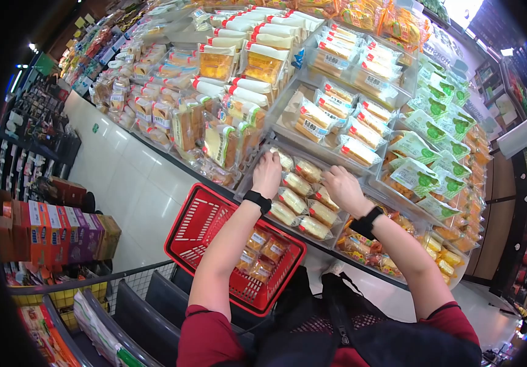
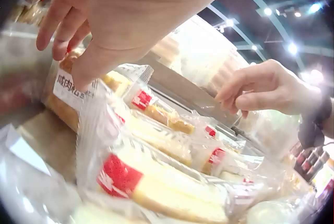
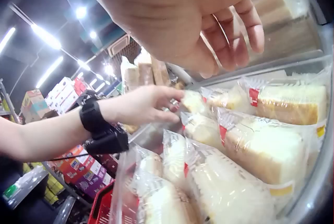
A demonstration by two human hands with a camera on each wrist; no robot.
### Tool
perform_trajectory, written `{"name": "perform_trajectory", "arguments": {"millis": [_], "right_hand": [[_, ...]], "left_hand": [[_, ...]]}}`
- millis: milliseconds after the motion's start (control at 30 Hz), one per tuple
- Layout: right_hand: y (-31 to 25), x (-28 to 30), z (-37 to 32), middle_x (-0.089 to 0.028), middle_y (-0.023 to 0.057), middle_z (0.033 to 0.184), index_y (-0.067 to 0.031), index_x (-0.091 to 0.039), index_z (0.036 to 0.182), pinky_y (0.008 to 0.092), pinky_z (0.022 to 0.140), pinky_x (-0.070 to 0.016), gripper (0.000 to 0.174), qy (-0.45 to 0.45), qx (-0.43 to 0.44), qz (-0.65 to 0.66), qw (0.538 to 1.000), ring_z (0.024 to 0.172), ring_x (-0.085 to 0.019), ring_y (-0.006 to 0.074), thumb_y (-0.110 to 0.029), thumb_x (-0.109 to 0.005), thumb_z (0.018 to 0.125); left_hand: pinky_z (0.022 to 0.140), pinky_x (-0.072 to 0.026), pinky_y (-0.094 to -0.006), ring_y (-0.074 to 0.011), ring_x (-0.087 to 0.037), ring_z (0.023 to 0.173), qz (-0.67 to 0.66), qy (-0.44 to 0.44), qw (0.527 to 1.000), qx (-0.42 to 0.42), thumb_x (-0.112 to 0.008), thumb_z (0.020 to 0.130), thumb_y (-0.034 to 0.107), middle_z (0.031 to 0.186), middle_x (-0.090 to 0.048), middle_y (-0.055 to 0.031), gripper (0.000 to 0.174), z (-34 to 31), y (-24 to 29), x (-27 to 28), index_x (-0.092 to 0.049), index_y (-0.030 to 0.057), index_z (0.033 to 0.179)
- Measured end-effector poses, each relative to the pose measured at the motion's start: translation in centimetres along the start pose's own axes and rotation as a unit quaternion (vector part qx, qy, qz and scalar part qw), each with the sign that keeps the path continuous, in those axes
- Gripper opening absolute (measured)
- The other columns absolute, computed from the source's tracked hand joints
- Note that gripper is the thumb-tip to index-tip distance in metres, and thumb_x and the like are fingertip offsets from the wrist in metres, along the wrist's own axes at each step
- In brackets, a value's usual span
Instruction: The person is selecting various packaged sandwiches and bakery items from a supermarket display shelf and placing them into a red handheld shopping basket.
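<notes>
My left hand is at the back left corner of a clear bin. Thumb and fingers close around a plastic-wrapped sandwich bread with a white printed label. Part of that pack lies hidden under the hand. Over the bin's back right side hovers my right hand, its fingers loosely bent, with nothing between them. Beneath it lie several wrapped breads with red patches on clear film, set in rows. Each wrist wears a black strap.
A red basket holding several packaged breads is in front of the display, left of the body. More bins of wrapped sandwiches stand behind. Green-and-white bags line the right. Dark cart-like dividers fill the lower left.
</notes>
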State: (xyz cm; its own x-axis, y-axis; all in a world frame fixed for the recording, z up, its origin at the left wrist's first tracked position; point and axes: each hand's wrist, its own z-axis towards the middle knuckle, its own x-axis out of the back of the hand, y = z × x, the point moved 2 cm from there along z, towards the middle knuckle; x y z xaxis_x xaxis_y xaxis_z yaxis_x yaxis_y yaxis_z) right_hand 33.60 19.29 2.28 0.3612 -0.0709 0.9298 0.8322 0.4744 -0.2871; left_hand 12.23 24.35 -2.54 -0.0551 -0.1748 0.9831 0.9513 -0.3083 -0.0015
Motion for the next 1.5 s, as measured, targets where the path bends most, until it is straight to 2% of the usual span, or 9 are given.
{"name": "perform_trajectory", "arguments": {"millis": [467,567,767,900,1000,1133,1200,1300,1500], "right_hand": [[-0.5,10.4,-12.6,-0.061,0.0135,0.083,-0.0022,-0.064,0.092,0.0377,0.071,-0.0468,0.013,0.017,-0.132,0.128,0.983,0.082,-0.058,0.0305,-0.004,-0.063,0.079],[0.5,11.4,-16.2,-0.061,0.0135,0.083,-0.0018,-0.064,0.092,0.0366,0.071,-0.0468,0.011,0.041,-0.194,0.117,0.973,0.079,-0.059,0.0292,-0.003,-0.062,0.081],[1.2,12.2,-21.3,-0.062,0.0125,0.084,-0.0012,-0.064,0.094,0.0324,0.064,-0.0487,0.011,0.021,-0.268,0.106,0.957,0.075,-0.062,0.0237,-0.003,-0.059,0.084],[1.8,10.4,-23.3,-0.067,0.01,0.087,-0.0032,-0.065,0.1,0.0262,0.059,-0.0483,0.015,0.001,-0.292,0.107,0.95,0.068,-0.062,0.0161,-0.007,-0.059,0.087],[1.1,9.9,-22.7,-0.067,0.0104,0.087,-0.0024,-0.065,0.099,0.0269,0.061,-0.0492,0.014,-0.02,-0.275,0.087,0.957,0.073,-0.064,0.0169,-0.009,-0.059,0.087],[0.4,10.4,-22.5,-0.067,0.0107,0.087,-0.0021,-0.065,0.099,0.0275,0.062,-0.0494,0.014,-0.039,-0.279,0.076,0.957,0.074,-0.064,0.017,-0.008,-0.059,0.087],[-0.2,10.8,-22.8,-0.065,0.0102,0.087,-0.0037,-0.064,0.095,0.0271,0.056,-0.0483,0.011,-0.029,-0.275,0.08,0.958,0.071,-0.062,0.0196,-0.007,-0.059,0.087],[0.6,11.4,-22.8,-0.065,0.0102,0.086,-0.0037,-0.064,0.095,0.0268,0.055,-0.0479,0.01,-0.043,-0.287,0.052,0.955,0.069,-0.062,0.0184,-0.006,-0.059,0.087],[0.4,12.2,-24.3,-0.065,0.0124,0.086,0.0,-0.063,0.093,0.0303,0.063,-0.0494,0.01,-0.006,-0.285,0.06,0.957,0.073,-0.064,0.0219,-0.003,-0.059,0.084]], "left_hand": [[0.089,-0.0446,-0.044,-0.0327,-0.054,0.107,-0.17,-0.139,0.975,0.016,-0.055,0.081,0.007,0.129,-0.044,-0.0172,0.048,-0.8,-1.6,2.5,-0.045,0.0065,0.128],[0.086,-0.047,-0.0388,-0.0282,-0.059,0.099,-0.37,-0.018,0.929,0.004,-0.056,0.084,0.011,0.119,-0.052,-0.0171,0.038,-4.0,-2.7,6.4,-0.051,0.0016,0.121],[0.084,-0.0478,-0.0268,-0.0125,-0.062,0.093,-0.629,0.007,0.718,0.299,-0.056,0.09,0.011,0.104,-0.065,-0.0082,0.025,-19.4,-6.1,4.2,-0.058,0.0015,0.113],[0.079,-0.0494,-0.0297,-0.0173,-0.064,0.089,-0.469,-0.121,0.755,0.442,-0.062,0.084,0.014,0.099,-0.066,-0.0142,0.027,-31.7,-6.9,-10.4,-0.061,-0.0008,0.106],[0.078,-0.0507,-0.0345,-0.0255,-0.065,0.086,-0.369,-0.179,0.814,0.412,-0.065,0.078,0.02,0.094,-0.067,-0.0161,0.036,-34.1,-4.3,-12.1,-0.062,-0.0015,0.107],[0.087,-0.0471,-0.0374,-0.03,-0.059,0.1,-0.491,-0.158,0.744,0.424,-0.071,0.075,0.021,0.105,-0.062,-0.0209,0.051,-34.1,-0.1,-19.1,-0.054,0.0004,0.118],[0.094,-0.0432,-0.0408,-0.0366,-0.051,0.111,-0.259,-0.067,0.876,0.401,-0.072,0.072,0.02,0.12,-0.051,-0.0235,0.065,-32.4,1.1,-20.1,-0.043,0.0016,0.128],[0.1,-0.0377,-0.0384,-0.0406,-0.04,0.121,-0.301,-0.039,0.743,0.596,-0.071,0.071,0.019,0.138,-0.025,-0.0287,0.071,-29.8,0.3,-19.3,-0.037,0.0017,0.131],[0.102,-0.0311,-0.0525,-0.0335,-0.037,0.126,-0.14,-0.177,0.875,0.427,-0.074,0.07,0.027,0.136,-0.04,-0.016,0.08,-28.2,-3.6,-19.1,-0.033,0.0122,0.137]]}}
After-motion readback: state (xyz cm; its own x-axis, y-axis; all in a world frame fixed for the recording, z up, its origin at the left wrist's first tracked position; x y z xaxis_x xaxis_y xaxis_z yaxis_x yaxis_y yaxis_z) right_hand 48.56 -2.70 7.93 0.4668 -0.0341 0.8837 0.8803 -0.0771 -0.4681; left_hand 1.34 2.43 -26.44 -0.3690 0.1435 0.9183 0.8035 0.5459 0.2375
